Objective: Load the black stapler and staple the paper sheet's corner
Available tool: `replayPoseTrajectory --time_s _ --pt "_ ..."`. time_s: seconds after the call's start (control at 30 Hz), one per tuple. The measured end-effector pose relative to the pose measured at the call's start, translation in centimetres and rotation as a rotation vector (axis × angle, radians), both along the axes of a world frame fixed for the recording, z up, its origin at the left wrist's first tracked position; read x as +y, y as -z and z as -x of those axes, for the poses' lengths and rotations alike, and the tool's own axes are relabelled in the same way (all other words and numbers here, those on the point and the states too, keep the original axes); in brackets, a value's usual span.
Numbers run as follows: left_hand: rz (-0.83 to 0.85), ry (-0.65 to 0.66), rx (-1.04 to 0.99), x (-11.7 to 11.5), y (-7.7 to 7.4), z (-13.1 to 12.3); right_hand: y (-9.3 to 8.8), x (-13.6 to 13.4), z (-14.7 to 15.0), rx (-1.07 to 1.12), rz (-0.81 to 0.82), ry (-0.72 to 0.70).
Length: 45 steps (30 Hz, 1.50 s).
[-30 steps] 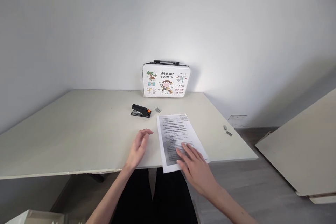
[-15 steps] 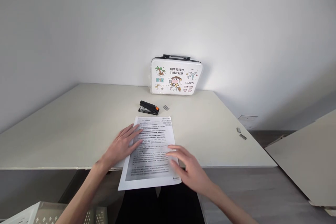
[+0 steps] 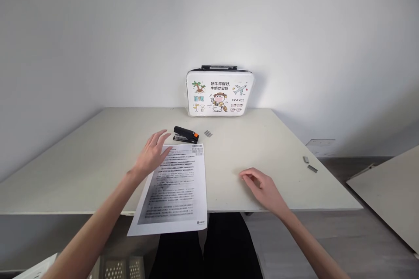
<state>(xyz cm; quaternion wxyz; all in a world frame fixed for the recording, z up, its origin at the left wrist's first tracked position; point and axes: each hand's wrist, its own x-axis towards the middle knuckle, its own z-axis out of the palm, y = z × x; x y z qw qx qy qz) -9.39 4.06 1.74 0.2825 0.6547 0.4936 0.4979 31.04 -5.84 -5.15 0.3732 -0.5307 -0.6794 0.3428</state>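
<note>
Printed sheet (image 3: 173, 187) lies on the pale worktop (image 3: 98, 161) in front of the person, text side up. It is turned a little, so that its near end hangs over the worktop's front edge above the black trousers (image 3: 225, 248).

The fingers (image 3: 160, 136) of the left hand (image 3: 152, 154) are spread and straight, gripping nothing. They are at the sheet's far left corner, and whether they press on the paper or hang just above it cannot be told. The fingers (image 3: 248, 176) of the right hand (image 3: 262, 185) are loosely curled, tips down on bare worktop, thumb close to the forefinger. Whether they pinch anything small cannot be made out. That hand sits to the right of the sheet, clear of its edge.

Just beyond the left fingertips lies a black stapler (image 3: 185, 134) with an orange end, near the sheet's far edge but apart from it. A short strip of staples (image 3: 208, 133) lies just beside the stapler on its right.

Further back, a white carry case (image 3: 219, 93) with cartoon prints and a dark handle stands upright against the wall. Two more staple strips (image 3: 309, 164) lie close together near the worktop's right edge, well apart from the right hand.

Off the worktop, a pale board (image 3: 386, 196) shows at the right, and a white perforated basket (image 3: 121, 268) sits low at the left.
</note>
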Motion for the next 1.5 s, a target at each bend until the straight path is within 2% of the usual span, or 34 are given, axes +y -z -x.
replayPoseTrajectory --time_s 0.07,0.13,0.17,0.23,0.3,0.43,0.53,0.6,0.67,0.73,0.8,0.97,1.1,1.2,1.5 --pt "-0.040 0.021 0.188 3.9 -1.0 -0.9 -0.1 0.0 0.2 0.003 -0.016 -0.001" --pt "0.013 0.043 0.510 7.6 -1.9 -1.5 -0.2 0.0 0.2 0.028 -0.020 0.013" --pt "0.038 0.052 0.569 9.0 -2.2 -1.7 -0.2 0.0 0.1 0.043 -0.019 0.018" --pt "0.077 0.070 0.660 10.9 -2.7 -2.0 -0.3 0.1 -0.1 0.065 -0.014 0.020" --pt "0.084 0.055 0.703 11.3 -2.9 -2.2 -0.3 0.3 -0.2 0.082 -0.008 0.011" --pt "0.018 -0.023 0.756 9.3 -3.2 -2.8 -0.1 0.4 -0.5 0.096 -0.016 -0.014" --pt "-0.036 -0.014 0.707 6.8 -3.7 -3.8 -0.1 0.2 -0.4 0.107 -0.027 -0.009" --pt "-0.021 0.020 0.550 4.9 -4.2 -5.0 -0.1 0.2 -0.4 0.124 -0.025 0.004" --pt "0.054 0.055 0.290 2.7 -4.3 -6.8 -0.1 0.3 -0.4 0.162 -0.018 0.024" --pt "0.164 0.128 0.051 0.5 -4.0 -9.1 -0.1 0.6 -0.7 0.220 -0.013 0.059" --pt "0.182 0.196 -0.032 -1.6 -3.1 -11.9 0.0 0.9 -1.4 0.261 -0.012 0.110" --pt "-0.039 0.384 0.273 -4.6 0.2 -19.0 -0.5 1.3 -4.4 0.201 -0.012 0.234" --pt "-0.090 0.434 0.403 -5.0 2.1 -22.3 -1.0 0.7 -5.8 0.105 0.022 0.222" --pt "-0.060 0.447 0.448 -5.0 2.9 -22.6 -1.0 0.5 -5.7 0.069 0.014 0.209" --pt "-0.006 0.427 0.529 -5.0 3.4 -19.8 -0.4 0.8 -5.3 0.011 -0.010 0.170"
